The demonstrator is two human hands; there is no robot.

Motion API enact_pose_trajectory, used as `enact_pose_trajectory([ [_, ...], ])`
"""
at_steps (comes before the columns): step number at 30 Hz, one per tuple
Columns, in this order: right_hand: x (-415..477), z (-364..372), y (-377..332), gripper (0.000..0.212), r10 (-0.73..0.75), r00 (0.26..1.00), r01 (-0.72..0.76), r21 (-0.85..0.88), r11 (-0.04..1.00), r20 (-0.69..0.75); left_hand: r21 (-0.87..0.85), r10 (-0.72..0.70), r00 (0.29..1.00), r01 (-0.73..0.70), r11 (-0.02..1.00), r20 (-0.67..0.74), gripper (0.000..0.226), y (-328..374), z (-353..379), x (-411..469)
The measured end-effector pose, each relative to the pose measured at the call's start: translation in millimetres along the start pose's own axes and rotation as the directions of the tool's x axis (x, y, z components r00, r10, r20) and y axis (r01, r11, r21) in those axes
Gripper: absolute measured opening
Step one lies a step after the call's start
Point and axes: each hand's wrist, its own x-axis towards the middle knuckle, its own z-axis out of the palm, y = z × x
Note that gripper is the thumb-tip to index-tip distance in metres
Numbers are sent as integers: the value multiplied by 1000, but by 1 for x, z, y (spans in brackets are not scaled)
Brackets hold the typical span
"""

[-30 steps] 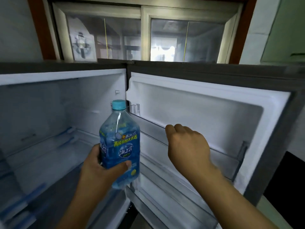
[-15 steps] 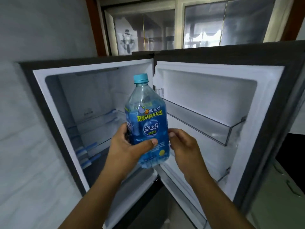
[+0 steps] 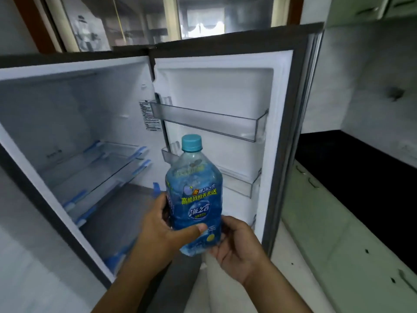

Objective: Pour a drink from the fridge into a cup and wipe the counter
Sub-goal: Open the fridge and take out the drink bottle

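A clear plastic drink bottle (image 3: 195, 199) with a blue label and a teal cap stands upright in front of the open fridge (image 3: 74, 123). My left hand (image 3: 164, 231) grips its lower body from the left, thumb across the label. My right hand (image 3: 239, 247) cups the bottle's base from the right and below. The fridge door (image 3: 279, 109) is swung open to the right, its clear door shelves bare. No cup or cloth is in view.
A dark counter (image 3: 361, 177) runs along the right, with pale green cabinet fronts (image 3: 338, 245) below it and a pale wall behind. Glass shelves with blue trim (image 3: 97, 168) sit inside the fridge. A window (image 3: 158, 19) lies above the fridge.
The bottle has come out of the fridge toward me and lower in view. My right hand has moved from beside the bottle to under its base. The view has shifted right, showing the counter.
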Motion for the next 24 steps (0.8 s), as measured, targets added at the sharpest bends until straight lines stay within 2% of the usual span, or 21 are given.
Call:
enact_pose_trajectory([
  [6,-48,-26,45,46,-60,975,78,79,994,-214,-87,-44,973,65,994,226,80,-15,-3,-34],
  [12,-129,-63,60,37,-197,918,247,105,963,-344,-118,-21,895,82,990,446,68,-12,46,-71],
  [17,-207,-104,71,37,-299,820,408,132,903,-488,-179,42,777,92,980,629,72,6,110,-116],
  [20,-267,-131,78,38,-329,739,498,149,854,-588,-200,88,675,91,976,732,75,22,155,-154],
  [24,-354,-177,93,51,-309,629,609,204,767,-713,-207,124,532,98,973,837,76,44,221,-217],
])
